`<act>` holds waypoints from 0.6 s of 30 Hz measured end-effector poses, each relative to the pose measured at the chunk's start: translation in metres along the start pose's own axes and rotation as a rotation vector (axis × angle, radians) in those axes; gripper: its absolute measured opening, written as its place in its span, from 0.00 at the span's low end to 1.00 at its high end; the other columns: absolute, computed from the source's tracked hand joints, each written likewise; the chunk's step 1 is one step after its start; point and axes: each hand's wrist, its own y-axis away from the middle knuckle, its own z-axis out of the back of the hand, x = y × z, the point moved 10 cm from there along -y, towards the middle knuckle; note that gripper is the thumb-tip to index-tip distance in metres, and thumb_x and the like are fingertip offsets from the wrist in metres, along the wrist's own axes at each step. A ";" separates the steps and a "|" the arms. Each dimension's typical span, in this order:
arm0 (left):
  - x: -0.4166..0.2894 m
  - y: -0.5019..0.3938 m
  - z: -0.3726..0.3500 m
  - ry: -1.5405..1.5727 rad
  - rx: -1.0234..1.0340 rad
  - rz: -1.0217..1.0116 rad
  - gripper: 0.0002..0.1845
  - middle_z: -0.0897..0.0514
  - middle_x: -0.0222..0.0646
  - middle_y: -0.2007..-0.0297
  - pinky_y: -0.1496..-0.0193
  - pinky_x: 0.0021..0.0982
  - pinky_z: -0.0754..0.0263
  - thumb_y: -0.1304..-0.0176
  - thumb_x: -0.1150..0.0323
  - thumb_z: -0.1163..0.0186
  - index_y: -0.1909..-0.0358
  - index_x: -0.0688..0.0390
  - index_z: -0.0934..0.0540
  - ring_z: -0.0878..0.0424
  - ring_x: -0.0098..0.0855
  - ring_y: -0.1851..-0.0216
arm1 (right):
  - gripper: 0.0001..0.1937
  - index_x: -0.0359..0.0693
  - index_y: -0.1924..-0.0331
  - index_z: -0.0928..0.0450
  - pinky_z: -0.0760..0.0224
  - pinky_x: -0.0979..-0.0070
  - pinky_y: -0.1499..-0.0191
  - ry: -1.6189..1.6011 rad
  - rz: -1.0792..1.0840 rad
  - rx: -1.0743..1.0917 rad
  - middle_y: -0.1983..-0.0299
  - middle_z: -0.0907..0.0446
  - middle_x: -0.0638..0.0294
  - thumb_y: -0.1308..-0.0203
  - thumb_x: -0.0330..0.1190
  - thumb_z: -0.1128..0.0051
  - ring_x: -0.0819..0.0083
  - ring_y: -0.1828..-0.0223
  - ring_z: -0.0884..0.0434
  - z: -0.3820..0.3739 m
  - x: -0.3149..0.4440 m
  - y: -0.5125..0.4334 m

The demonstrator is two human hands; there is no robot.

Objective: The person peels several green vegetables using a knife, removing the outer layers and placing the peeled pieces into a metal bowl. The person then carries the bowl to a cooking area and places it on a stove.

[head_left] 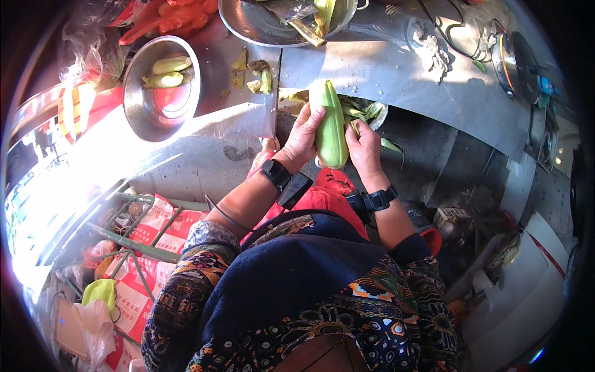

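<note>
Upright in front of me is an ear of corn (pixel 331 135) in its pale green husk. My left hand (pixel 303 135) grips its left side, thumb across the front. On the other side, my right hand (pixel 363 145) has curled fingers closed on a small strip of husk (pixel 355 128) beside the ear. Behind the ear, below the table edge, a container (pixel 382 117) holds loose green husk leaves; the ear and my hands hide part of it. A steel bowl (pixel 132 88) on the left contains two paler ears of corn (pixel 171 65).
A wide metal pan (pixel 237 32) at the back holds a cleaver (pixel 304 30) and husk. Husk scraps (pixel 265 81) lie on the metal table (pixel 395 76). A crumpled cloth (pixel 430 53) and a round pan (pixel 520 65) are at right. A green metal frame (pixel 139 249) stands at lower left.
</note>
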 end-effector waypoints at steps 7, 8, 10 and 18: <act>0.006 -0.003 0.015 0.014 -0.078 0.024 0.20 0.23 0.31 0.55 0.49 0.32 0.29 0.33 0.56 0.50 0.44 0.56 0.31 0.25 0.28 0.54 | 0.05 0.38 0.72 0.27 0.31 0.65 0.70 -0.048 0.013 -0.009 0.76 0.24 0.53 0.46 0.29 0.45 0.54 0.73 0.23 0.002 0.007 -0.003; 0.008 -0.003 0.018 0.025 -0.100 0.036 0.20 0.23 0.32 0.55 0.49 0.32 0.29 0.33 0.56 0.51 0.44 0.56 0.32 0.25 0.28 0.54 | 0.05 0.37 0.72 0.27 0.31 0.65 0.70 -0.059 0.009 0.010 0.76 0.24 0.54 0.46 0.29 0.45 0.54 0.73 0.23 -0.001 0.007 -0.004; 0.009 -0.003 0.019 -0.008 -0.102 0.048 0.20 0.24 0.32 0.54 0.48 0.32 0.29 0.34 0.59 0.49 0.44 0.55 0.32 0.25 0.29 0.53 | 0.06 0.38 0.69 0.28 0.30 0.65 0.69 -0.055 0.023 0.026 0.75 0.23 0.53 0.46 0.31 0.44 0.54 0.71 0.22 -0.003 0.009 -0.003; 0.009 -0.002 0.017 -0.089 -0.117 0.002 0.37 0.28 0.38 0.51 0.48 0.33 0.29 0.48 0.71 0.35 0.38 0.57 0.43 0.27 0.33 0.51 | 0.12 0.36 0.65 0.30 0.26 0.65 0.64 0.017 0.068 0.106 0.69 0.21 0.50 0.50 0.31 0.42 0.53 0.67 0.20 -0.015 0.017 0.002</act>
